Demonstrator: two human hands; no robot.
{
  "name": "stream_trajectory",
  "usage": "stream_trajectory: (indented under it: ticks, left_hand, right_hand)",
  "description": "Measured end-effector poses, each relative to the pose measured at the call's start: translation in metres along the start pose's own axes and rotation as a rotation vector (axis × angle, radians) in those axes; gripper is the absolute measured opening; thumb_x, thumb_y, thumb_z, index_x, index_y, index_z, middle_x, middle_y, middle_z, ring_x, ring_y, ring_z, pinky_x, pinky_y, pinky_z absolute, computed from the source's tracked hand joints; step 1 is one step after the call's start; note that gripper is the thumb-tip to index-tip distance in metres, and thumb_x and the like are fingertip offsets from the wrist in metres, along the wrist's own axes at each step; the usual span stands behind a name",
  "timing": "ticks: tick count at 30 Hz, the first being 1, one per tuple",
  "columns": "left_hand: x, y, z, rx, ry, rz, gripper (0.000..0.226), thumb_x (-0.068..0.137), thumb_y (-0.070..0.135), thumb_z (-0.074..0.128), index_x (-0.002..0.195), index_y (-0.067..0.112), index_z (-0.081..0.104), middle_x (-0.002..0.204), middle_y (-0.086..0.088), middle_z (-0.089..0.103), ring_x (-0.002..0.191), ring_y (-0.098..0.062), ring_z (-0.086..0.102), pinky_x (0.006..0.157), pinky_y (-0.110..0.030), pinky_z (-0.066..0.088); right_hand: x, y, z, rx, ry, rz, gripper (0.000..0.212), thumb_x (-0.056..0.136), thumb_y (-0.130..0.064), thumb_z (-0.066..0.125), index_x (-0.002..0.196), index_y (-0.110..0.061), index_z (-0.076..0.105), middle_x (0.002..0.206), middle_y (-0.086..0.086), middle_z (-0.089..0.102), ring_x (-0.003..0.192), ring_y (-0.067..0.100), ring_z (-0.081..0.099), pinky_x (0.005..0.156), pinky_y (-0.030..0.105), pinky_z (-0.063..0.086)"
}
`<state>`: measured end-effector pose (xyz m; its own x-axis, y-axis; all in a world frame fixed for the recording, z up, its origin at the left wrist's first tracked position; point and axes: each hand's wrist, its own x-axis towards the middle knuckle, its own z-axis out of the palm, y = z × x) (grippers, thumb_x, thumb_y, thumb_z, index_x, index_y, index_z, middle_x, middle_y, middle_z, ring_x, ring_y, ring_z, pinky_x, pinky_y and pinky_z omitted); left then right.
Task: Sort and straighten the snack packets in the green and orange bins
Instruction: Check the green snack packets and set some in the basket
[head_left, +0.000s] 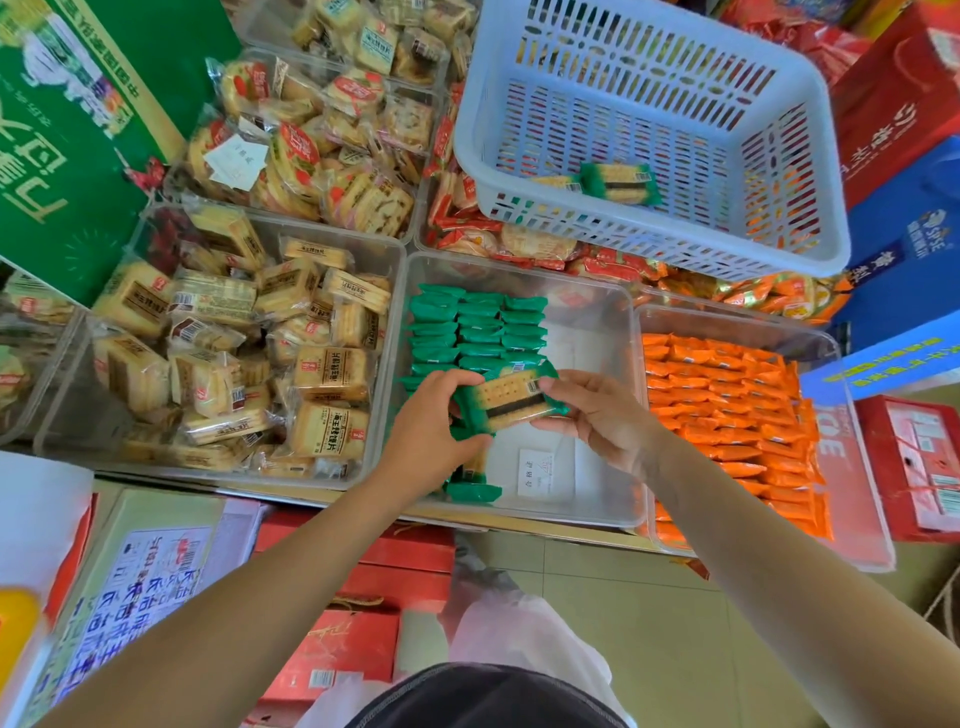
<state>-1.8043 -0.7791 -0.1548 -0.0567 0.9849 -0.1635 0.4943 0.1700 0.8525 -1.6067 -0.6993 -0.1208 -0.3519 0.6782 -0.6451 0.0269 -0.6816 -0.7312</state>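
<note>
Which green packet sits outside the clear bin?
The green packet lying in the white basket. The other green packets stand in rows inside the clear bin, except the held packet, gripped above it by the left hand and right hand.

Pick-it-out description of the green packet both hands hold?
Find the clear bin of green packets, left of the orange ones. Over it, left hand and right hand hold one packet flat, cracker face up; the rest stand on edge.
</note>
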Motion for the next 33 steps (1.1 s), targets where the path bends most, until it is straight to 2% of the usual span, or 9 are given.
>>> stream_trajectory:
  ticks: [3, 6, 9, 11, 13, 17, 22, 28, 33]
  left_hand:
    - [0.003, -0.003, 0.003, 0.188, 0.012, 0.073, 0.072, 0.080, 0.032, 0.078, 0.140, 0.018, 0.041, 0.135, 0.002, 0.048, 0.120, -0.016, 0.045, 0.101, -0.034, 0.039]
    - [0.007, -0.008, 0.004, 0.482, -0.046, 0.144, 0.073, 0.091, 0.044, 0.061, 0.150, 0.014, 0.031, 0.154, -0.003, 0.034, 0.141, -0.024, 0.025, 0.114, -0.043, 0.026]
    - [0.012, -0.015, 0.008, 0.766, -0.217, 0.166, 0.074, 0.098, 0.055, 0.040, 0.156, 0.015, 0.015, 0.164, -0.002, 0.010, 0.150, -0.027, -0.001, 0.120, -0.044, 0.007]
    - [0.015, -0.019, 0.014, 0.875, -0.268, 0.155, 0.077, 0.099, 0.059, 0.030, 0.157, 0.014, 0.007, 0.165, -0.003, 0.003, 0.151, -0.028, -0.008, 0.120, -0.045, 0.001]
    - [0.015, -0.024, 0.017, 0.908, -0.283, 0.144, 0.078, 0.099, 0.060, 0.027, 0.157, 0.013, 0.007, 0.165, -0.004, 0.004, 0.151, -0.030, -0.006, 0.121, -0.046, 0.000]
    - [0.013, -0.029, 0.017, 0.879, -0.262, 0.186, 0.077, 0.095, 0.061, 0.028, 0.154, 0.011, 0.023, 0.159, -0.004, 0.027, 0.149, -0.030, 0.012, 0.120, -0.046, 0.005]
    - [0.010, -0.035, 0.016, 0.856, -0.220, 0.265, 0.078, 0.085, 0.058, 0.025, 0.136, 0.007, 0.055, 0.134, -0.007, 0.058, 0.134, -0.033, 0.044, 0.111, -0.051, 0.032]
    - [0.006, -0.041, 0.017, 0.856, -0.168, 0.317, 0.068, 0.085, 0.053, 0.035, 0.129, 0.008, 0.061, 0.128, -0.006, 0.062, 0.127, -0.032, 0.052, 0.106, -0.048, 0.039]
    - [0.004, -0.046, 0.018, 0.848, -0.162, 0.335, 0.062, 0.088, 0.047, 0.051, 0.135, 0.008, 0.055, 0.135, -0.006, 0.056, 0.132, -0.032, 0.044, 0.111, -0.048, 0.033]
  right_hand:
    - [0.006, -0.001, -0.005, -0.151, 0.078, -0.135, 0.013, 0.091, -0.005, 0.062, 0.103, -0.004, 0.068, 0.100, 0.011, 0.073, 0.096, 0.023, 0.070, 0.073, 0.024, 0.059]
    - [0.014, -0.009, -0.014, -0.254, 0.219, -0.307, 0.019, 0.089, 0.000, 0.063, 0.109, -0.002, 0.067, 0.097, 0.007, 0.072, 0.091, 0.020, 0.069, 0.074, 0.021, 0.057]
    - [0.019, -0.016, -0.019, -0.300, 0.263, -0.421, 0.024, 0.089, 0.003, 0.063, 0.112, -0.002, 0.065, 0.100, 0.007, 0.071, 0.088, 0.011, 0.069, 0.076, 0.018, 0.054]
    - [0.023, -0.017, -0.020, -0.379, 0.261, -0.456, 0.023, 0.089, -0.001, 0.065, 0.111, -0.010, 0.066, 0.104, 0.007, 0.072, 0.095, 0.016, 0.068, 0.082, 0.023, 0.055]
    - [0.029, -0.016, -0.020, -0.472, 0.263, -0.486, 0.023, 0.090, -0.005, 0.066, 0.111, -0.014, 0.067, 0.106, 0.006, 0.072, 0.101, 0.021, 0.068, 0.088, 0.030, 0.055]
    - [0.039, -0.015, -0.013, -0.595, 0.245, -0.542, 0.023, 0.091, -0.006, 0.066, 0.112, -0.014, 0.067, 0.104, -0.005, 0.070, 0.098, 0.012, 0.066, 0.086, 0.026, 0.055]
    - [0.051, -0.005, -0.001, -0.819, 0.216, -0.573, 0.030, 0.089, -0.010, 0.069, 0.119, -0.014, 0.067, 0.111, -0.008, 0.064, 0.098, 0.005, 0.061, 0.091, 0.027, 0.053]
    - [0.069, 0.020, 0.015, -1.078, 0.170, -0.638, 0.035, 0.084, -0.009, 0.074, 0.118, -0.015, 0.070, 0.102, 0.000, 0.047, 0.092, 0.011, 0.045, 0.081, 0.005, 0.036]
    - [0.073, 0.043, 0.022, -0.982, 0.240, -0.621, 0.028, 0.084, -0.002, 0.071, 0.109, -0.011, 0.065, 0.104, -0.004, 0.052, 0.095, 0.009, 0.053, 0.090, 0.026, 0.051]
